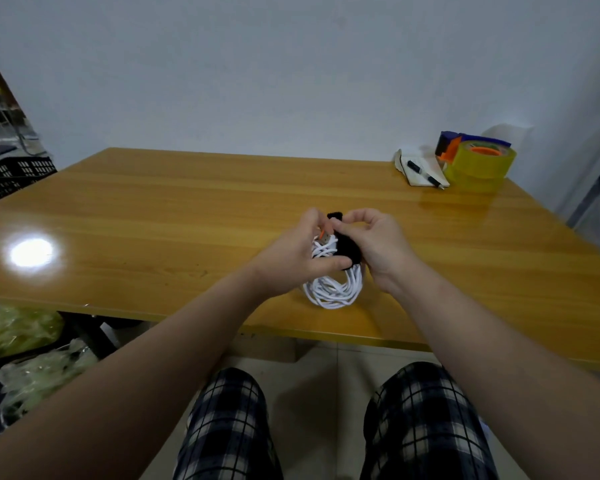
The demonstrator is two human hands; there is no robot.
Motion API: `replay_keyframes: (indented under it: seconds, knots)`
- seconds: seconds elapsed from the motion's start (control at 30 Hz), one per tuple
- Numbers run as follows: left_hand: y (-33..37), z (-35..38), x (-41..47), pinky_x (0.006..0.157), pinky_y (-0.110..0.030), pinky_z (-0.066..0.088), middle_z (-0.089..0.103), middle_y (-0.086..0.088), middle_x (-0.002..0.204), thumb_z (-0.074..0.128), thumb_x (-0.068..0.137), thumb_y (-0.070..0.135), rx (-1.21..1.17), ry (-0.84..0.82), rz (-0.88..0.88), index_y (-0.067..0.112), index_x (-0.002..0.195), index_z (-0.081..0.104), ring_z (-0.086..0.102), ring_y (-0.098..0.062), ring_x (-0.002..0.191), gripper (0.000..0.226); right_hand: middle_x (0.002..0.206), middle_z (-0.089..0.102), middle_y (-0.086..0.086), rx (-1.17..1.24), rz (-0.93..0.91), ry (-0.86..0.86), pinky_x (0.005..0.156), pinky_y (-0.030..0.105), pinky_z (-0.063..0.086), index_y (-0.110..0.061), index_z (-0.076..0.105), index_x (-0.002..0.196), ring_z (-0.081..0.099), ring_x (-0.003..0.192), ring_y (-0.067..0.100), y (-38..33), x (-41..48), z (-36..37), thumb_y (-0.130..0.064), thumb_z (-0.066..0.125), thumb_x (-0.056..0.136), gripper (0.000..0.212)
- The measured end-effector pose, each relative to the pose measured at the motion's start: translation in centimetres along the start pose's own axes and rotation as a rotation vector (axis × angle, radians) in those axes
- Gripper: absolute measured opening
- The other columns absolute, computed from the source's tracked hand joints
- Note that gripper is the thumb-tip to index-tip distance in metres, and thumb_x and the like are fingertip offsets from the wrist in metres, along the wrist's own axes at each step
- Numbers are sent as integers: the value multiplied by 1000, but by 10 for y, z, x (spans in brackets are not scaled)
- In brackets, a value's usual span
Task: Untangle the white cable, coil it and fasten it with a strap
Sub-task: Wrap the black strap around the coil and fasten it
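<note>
The white cable (pixel 333 289) is wound into a coil of several loops and held upright just above the wooden table (pixel 153 216). My left hand (pixel 291 254) grips the coil's upper left side, thumb across the loops; a small orange plug tip shows by its fingers. A black strap (pixel 349 249) wraps over the top of the coil. My right hand (pixel 378 244) pinches the strap, with one strap end sticking up between both hands. The coil's lower half hangs free below the hands.
At the table's far right corner lie a notepad (pixel 425 171) with a black pen (pixel 425 174) and a yellow tape roll (pixel 478 164) on a dispenser. A black crate (pixel 14 174) stands at left. Plastic bags (pixel 25 344) lie on the floor at lower left.
</note>
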State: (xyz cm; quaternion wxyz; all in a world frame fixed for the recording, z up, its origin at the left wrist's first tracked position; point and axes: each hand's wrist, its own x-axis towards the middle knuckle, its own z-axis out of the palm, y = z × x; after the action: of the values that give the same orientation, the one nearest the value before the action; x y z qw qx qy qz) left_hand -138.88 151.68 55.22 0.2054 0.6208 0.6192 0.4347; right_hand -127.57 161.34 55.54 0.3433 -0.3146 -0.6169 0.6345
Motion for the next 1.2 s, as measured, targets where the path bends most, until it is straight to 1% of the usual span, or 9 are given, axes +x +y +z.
replay_keyframes:
  seconds: [0.17,0.23,0.33,0.43,0.53,0.67,0.83,1.0,1.2]
  knots:
    - [-2,1,-3,61,-24,47,56,4,80,62,90,22,-91,27,-5,17,93,41,58,-3,69,21,82,68,14,-95,-62,-45,65,39,55,-12,65,84,66,73,29,1,-3,-5,-19,64,87,8]
    - [-2,2,-2,62,-24,48,59,1,81,59,92,23,-102,83,-21,12,98,42,59,-3,69,21,92,70,20,-165,-72,-90,81,48,53,-4,70,88,67,88,36,1,-7,-6,-32,58,91,31]
    - [-5,-1,1,70,-33,51,61,-6,91,57,94,26,-125,97,-73,13,103,44,60,-13,81,20,96,71,10,-291,-100,-221,88,41,53,-14,69,96,68,92,22,-2,-15,-7,-38,57,89,28]
    - [-8,-3,3,70,-30,46,58,-2,95,54,95,30,-107,77,-116,23,101,46,57,-16,85,12,92,64,1,-409,-127,-307,81,30,48,-20,63,93,60,84,12,-6,-17,-13,-16,59,87,8]
    - [-8,-5,6,71,-25,42,53,0,105,53,95,36,-58,79,-131,32,97,47,53,-14,91,7,95,61,6,-437,-100,-311,73,33,46,-12,56,108,58,85,17,-3,-13,-14,-8,60,83,25]
    - [-7,-5,8,53,-12,34,51,10,78,51,96,30,110,65,-61,23,103,44,47,-3,68,13,98,63,14,-383,-71,-296,69,36,47,-11,50,112,61,80,22,4,-10,-11,-3,60,83,32]
    - [-12,-5,7,58,-17,36,50,5,79,51,96,27,120,27,13,23,105,43,45,-2,67,13,90,60,13,-192,71,-346,54,22,47,-13,50,117,61,68,18,4,-7,-14,15,53,75,51]
    - [-9,-4,6,62,-14,44,57,5,86,54,95,22,-88,38,-38,13,105,48,54,7,69,15,91,60,12,-61,99,-342,56,22,50,-10,51,119,63,69,17,6,-9,-10,22,46,75,55]
    - [-13,-10,5,62,-26,50,66,-6,80,65,88,20,-437,60,-215,11,96,45,66,-15,70,23,106,60,8,-384,-143,-379,72,35,51,-23,45,112,62,84,21,1,-8,-12,7,58,81,45]
